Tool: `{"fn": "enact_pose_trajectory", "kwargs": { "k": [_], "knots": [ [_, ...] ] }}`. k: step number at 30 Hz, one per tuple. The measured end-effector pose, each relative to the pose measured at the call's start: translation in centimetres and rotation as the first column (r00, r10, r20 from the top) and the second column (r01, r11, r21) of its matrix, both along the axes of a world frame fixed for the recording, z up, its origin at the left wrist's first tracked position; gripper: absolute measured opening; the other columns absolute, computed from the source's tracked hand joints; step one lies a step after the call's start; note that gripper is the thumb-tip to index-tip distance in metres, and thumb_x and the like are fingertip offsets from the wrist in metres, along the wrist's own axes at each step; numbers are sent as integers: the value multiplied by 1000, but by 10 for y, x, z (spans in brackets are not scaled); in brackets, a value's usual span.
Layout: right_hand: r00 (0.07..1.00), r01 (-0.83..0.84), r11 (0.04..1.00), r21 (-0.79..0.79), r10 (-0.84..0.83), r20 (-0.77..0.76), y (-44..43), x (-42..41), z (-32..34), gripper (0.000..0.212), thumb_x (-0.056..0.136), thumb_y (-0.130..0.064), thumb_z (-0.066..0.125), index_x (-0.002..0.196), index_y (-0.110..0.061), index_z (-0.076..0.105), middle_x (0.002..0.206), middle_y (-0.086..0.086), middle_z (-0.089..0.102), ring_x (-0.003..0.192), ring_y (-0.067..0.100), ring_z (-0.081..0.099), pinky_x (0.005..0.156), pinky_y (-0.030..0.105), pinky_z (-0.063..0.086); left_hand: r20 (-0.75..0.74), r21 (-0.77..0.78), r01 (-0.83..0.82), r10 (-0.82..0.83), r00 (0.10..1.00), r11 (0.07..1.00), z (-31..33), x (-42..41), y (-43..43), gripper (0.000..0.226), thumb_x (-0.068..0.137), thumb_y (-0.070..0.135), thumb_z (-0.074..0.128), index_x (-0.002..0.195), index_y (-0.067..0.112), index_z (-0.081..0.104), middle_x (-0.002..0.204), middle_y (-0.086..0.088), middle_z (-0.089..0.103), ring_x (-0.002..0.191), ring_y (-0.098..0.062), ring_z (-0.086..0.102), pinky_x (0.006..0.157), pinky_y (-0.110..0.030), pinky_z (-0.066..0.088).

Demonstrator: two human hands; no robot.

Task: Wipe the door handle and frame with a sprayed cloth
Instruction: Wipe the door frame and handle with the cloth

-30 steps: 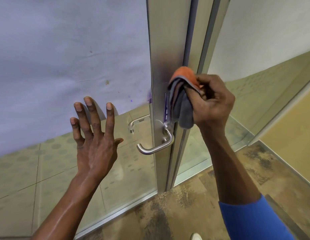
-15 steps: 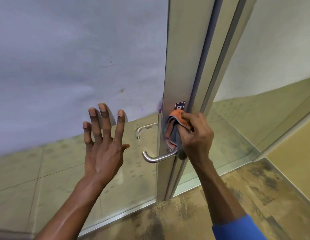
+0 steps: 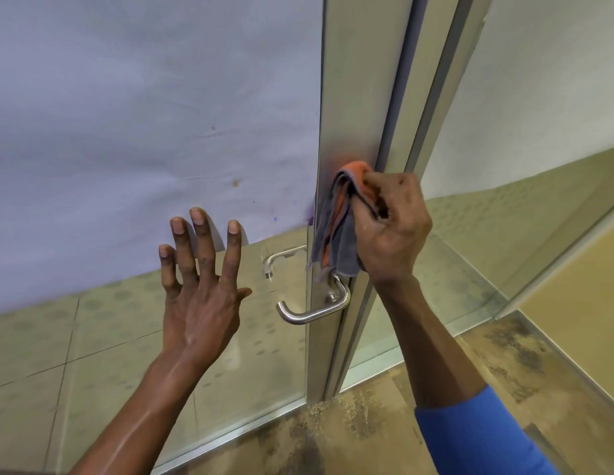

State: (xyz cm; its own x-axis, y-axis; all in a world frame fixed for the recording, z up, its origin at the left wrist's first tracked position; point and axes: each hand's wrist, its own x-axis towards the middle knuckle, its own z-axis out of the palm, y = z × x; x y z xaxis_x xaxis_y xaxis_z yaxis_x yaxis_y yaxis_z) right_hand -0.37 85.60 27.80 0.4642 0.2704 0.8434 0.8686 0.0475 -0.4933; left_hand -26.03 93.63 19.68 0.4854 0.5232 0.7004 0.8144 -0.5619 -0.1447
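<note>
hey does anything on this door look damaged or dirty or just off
Nothing looks broken. The door handle sits level and intact. The covering behind the glass has small brown spots and purple marks near the metal frame, and the floor is blotchy with dark stains.

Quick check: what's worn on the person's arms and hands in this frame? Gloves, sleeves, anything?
No gloves: both the left hand and the right hand are bare. A bright blue ribbed sleeve covers the right arm, pushed up the forearm. The left forearm is bare as far as visible. No watch or rings seen.
</note>
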Motion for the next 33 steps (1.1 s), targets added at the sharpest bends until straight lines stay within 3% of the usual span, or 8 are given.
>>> {"fn": "enact_pose_trajectory", "kwargs": {
  "k": [5, 11, 16, 24, 26, 30, 33],
  "knots": [
    [981, 113, 989, 97, -96, -167, 5, -3, 16, 21, 92, -18, 80, 108, -4, 82, 90, 14, 69, 73, 19, 63, 63, 24, 53, 10, 13, -3, 3, 1000, 1000, -2, 0, 1, 151, 77, 34, 100, 182, 13, -6, 182, -24, -32, 170, -43, -34, 138, -56, -23],
    [988, 137, 965, 225, -117, -97, 16, 10, 49, 16, 91, -16, 81, 102, -5, 83, 85, 12, 66, 69, 19, 60, 59, 26, 54, 14, 15, 3, -4, 1000, 1000, -3, 0, 2, 151, 76, 34, 101, 182, 13, -5, 183, -24, -31, 170, -43, -34, 138, -55, -23],
    [995, 101, 990, 100, -100, -11, 5, 16, 1, 19, 95, -19, 80, 103, -2, 81, 86, 12, 63, 69, 20, 57, 56, 30, 52, 12, 14, 0, 0, 1000, 1000, -3, 0, 2, 151, 76, 34, 101, 182, 13, -5, 183, -25, -31, 170, -44, -34, 138, -56, -23],
    [990, 37, 988, -147, -56, -132, -14, 3, -92, 19, 93, -16, 78, 100, 1, 77, 87, 12, 65, 69, 20, 59, 53, 36, 57, 5, 23, 3, -4, 1000, 1000, -2, -1, 2, 152, 77, 35, 101, 181, 13, -7, 182, -24, -32, 169, -43, -35, 137, -55, -23],
    [982, 22, 987, -157, -51, -182, -14, -2, -97, 16, 91, -14, 79, 97, 1, 77, 87, 13, 67, 71, 16, 59, 57, 32, 57, 7, 17, 1, -1, 1000, 1000, -2, 0, 1, 151, 77, 34, 100, 181, 13, -7, 182, -24, -33, 169, -43, -35, 137, -55, -24],
    [981, -29, 991, -131, 3, -196, -7, -16, -89, 18, 92, -16, 80, 97, 1, 76, 89, 11, 66, 77, 8, 55, 71, 3, 44, 18, 14, 1, -1, 1000, 1000, -3, 1, 1, 151, 76, 33, 101, 182, 13, -5, 182, -24, -31, 169, -43, -35, 137, -55, -23],
    [989, -79, 994, -70, 69, -131, -1, -23, -68, 19, 95, -19, 78, 103, -2, 77, 92, 8, 64, 78, 9, 55, 72, 2, 41, 20, 15, 0, -1, 1000, 1000, -3, 1, 2, 151, 76, 33, 101, 182, 13, -5, 182, -25, -31, 169, -44, -34, 137, -55, -23]
  ]
}}
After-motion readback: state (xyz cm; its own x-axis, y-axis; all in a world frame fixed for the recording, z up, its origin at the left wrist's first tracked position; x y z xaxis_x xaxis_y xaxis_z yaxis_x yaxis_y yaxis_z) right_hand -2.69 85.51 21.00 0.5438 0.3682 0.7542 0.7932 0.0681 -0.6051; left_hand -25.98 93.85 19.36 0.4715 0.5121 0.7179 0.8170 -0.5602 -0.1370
